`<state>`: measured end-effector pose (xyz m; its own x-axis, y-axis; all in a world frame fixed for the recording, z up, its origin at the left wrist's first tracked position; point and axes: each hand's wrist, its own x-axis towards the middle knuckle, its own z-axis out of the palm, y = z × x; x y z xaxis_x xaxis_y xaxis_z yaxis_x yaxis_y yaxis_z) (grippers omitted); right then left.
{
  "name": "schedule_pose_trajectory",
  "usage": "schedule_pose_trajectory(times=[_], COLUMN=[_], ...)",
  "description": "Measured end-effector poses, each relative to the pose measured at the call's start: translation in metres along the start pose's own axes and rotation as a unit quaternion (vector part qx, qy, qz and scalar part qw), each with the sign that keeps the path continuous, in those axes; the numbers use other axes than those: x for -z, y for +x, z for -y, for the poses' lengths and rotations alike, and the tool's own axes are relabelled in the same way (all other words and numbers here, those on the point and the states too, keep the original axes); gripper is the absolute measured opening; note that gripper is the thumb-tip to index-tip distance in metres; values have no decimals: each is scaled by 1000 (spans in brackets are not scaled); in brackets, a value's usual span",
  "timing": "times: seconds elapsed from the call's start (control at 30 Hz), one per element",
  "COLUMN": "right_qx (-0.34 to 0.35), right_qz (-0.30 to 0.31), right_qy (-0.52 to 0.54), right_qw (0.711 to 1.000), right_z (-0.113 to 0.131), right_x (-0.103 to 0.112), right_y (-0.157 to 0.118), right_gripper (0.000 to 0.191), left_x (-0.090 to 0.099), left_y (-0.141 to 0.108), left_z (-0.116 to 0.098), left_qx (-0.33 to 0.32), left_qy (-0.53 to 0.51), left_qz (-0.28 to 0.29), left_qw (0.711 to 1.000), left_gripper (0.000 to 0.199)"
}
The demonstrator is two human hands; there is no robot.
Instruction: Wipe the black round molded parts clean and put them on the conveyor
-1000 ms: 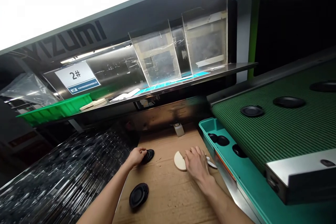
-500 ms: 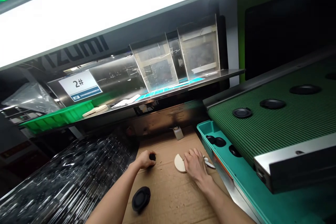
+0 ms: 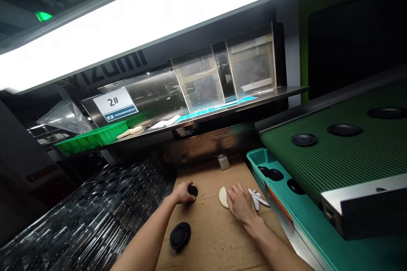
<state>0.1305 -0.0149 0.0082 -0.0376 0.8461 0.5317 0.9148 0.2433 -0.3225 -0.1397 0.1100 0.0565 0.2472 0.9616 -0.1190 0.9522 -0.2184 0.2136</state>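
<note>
Left hand point(image 3: 181, 192) closed around a black disc point(image 3: 192, 191), fingers wrapped over its rim, thumb side toward the right. Right hand point(image 3: 241, 205) open and flat, palm down on a cream half-disc point(image 3: 223, 197), with only its curved left edge showing past the fingers. Just beside the right hand, white scraps point(image 3: 259, 199) lying on a cardboard sheet point(image 3: 203, 241), partly under the fingertips' side of the hand. Nearer the body, between the two forearms, a second black disc point(image 3: 179, 236) lying flat on the cardboard, well apart from the first.

Beyond the hands, a small bottle point(image 3: 223, 163) upright at the far edge of the cardboard. To the right, a teal tray point(image 3: 302, 224) holding a few dark discs point(image 3: 275, 174), and past it a green ribbed conveyor point(image 3: 333, 156) carrying more discs point(image 3: 304, 139), spaced apart. To the left, a heap of clear plastic trays point(image 3: 89, 207), stacked on edge and glinting. Overhead, a steel shelf point(image 3: 222, 108) with two clear acrylic bins point(image 3: 193, 84), a green crate point(image 3: 92, 139) and a "2#" sign point(image 3: 115, 103).
</note>
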Motion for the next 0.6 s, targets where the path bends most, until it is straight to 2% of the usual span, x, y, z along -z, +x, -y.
schedule_pose_trajectory(times=[0.23, 0.47, 0.6], right_qx=[-2, -5, -10], right_qz=[12, 22, 27], right_qy=[-1, -1, -4], right_qw=[1000, 1000, 1000], right_z=[-6, -8, -1], right_x=[4, 2, 10], right_y=[4, 2, 13], right_gripper=[23, 23, 24], left_x=[3, -1, 16], left_y=[1, 0, -7], left_z=[5, -9, -18], left_qx=[-29, -33, -2], left_qy=[-2, 0, 11], left_qz=[16, 20, -2], left_qw=[999, 999, 1000], left_gripper=[85, 68, 90])
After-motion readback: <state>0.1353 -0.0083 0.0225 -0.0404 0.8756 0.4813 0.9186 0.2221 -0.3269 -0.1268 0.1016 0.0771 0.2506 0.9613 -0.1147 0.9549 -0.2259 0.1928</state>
